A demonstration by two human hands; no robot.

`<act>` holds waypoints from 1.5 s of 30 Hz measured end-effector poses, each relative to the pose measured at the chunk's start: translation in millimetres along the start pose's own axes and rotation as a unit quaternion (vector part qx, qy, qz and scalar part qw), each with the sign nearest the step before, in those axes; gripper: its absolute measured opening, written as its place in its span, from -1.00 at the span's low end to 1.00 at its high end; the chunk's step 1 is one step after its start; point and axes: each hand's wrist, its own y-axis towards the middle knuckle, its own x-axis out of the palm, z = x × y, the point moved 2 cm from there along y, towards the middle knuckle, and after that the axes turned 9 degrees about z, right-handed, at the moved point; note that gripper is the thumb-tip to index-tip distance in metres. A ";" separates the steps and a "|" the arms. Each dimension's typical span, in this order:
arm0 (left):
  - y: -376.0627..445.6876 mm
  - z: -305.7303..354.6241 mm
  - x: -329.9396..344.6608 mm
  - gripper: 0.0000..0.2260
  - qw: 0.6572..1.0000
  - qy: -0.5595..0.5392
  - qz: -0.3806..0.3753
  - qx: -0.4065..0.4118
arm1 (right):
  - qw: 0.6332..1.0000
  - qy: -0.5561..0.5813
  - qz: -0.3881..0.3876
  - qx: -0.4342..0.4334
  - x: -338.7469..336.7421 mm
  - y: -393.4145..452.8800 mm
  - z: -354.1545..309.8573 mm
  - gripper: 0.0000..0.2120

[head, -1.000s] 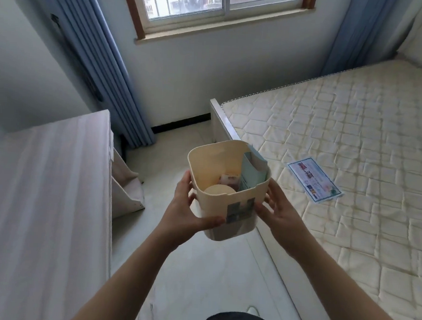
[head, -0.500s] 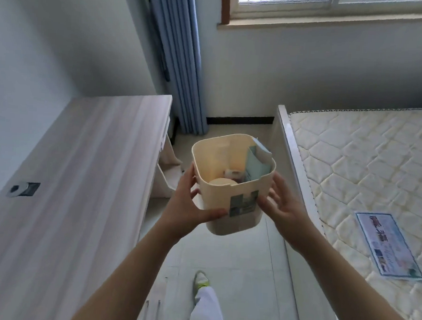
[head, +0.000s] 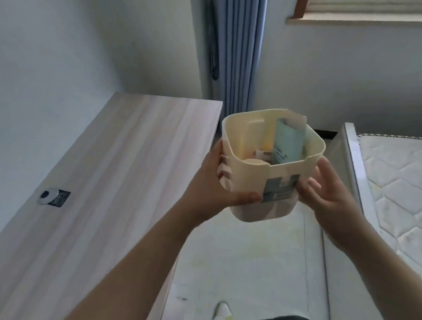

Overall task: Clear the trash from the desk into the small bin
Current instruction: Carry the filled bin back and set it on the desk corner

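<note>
Small cream plastic bin [head: 250, 186] held in mid-air between pale wood-grain surface [head: 101, 178] and white quilted mattress [head: 399, 184]. Left hand [head: 211, 184] clamped on its near-left wall, thumb across the front. Right hand [head: 325, 190] cupping the right side, fingers loosely spread. Inside: pale teal paper packet [head: 287, 144], upright, plus smaller blurred scraps.
</note>
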 end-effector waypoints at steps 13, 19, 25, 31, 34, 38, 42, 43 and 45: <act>153.9 17.5 51.3 0.01 1.000 -0.001 0.012 -0.002 | 1.000 -0.003 -0.001 0.028 -63.8 152.0 12.5 -0.30; 218.4 25.7 77.2 0.10 0.999 0.000 0.034 -0.017 | 0.999 -0.012 -0.042 0.024 -100.7 230.9 11.8 -0.32; 269.0 31.4 75.7 -0.07 0.996 -0.013 0.082 -0.019 | 0.996 -0.014 -0.089 0.018 -102.8 297.6 7.0 -0.32; 314.1 7.8 43.5 0.10 0.990 -0.041 0.129 -0.038 | 0.990 -0.023 -0.142 0.007 -68.3 371.4 10.4 -0.33; 340.2 -9.4 16.0 0.08 0.986 -0.039 0.154 -0.044 | 0.985 -0.027 -0.169 -0.010 -36.7 410.6 13.6 -0.33; 375.9 -23.6 -28.0 0.08 0.981 -0.048 0.177 -0.060 | 0.976 -0.022 -0.215 -0.006 11.4 465.2 11.3 -0.34; 405.8 -32.7 -70.1 0.10 0.976 -0.048 0.201 -0.071 | 0.969 -0.019 -0.244 -0.010 53.3 511.8 10.0 -0.36; 413.1 -35.3 -79.1 0.11 0.975 -0.048 0.205 -0.073 | 0.968 -0.019 -0.251 -0.012 62.5 522.6 10.3 -0.37; 425.6 -40.5 -93.6 0.11 0.972 -0.047 0.215 -0.080 | 0.963 -0.015 -0.268 -0.009 80.3 543.1 10.9 -0.37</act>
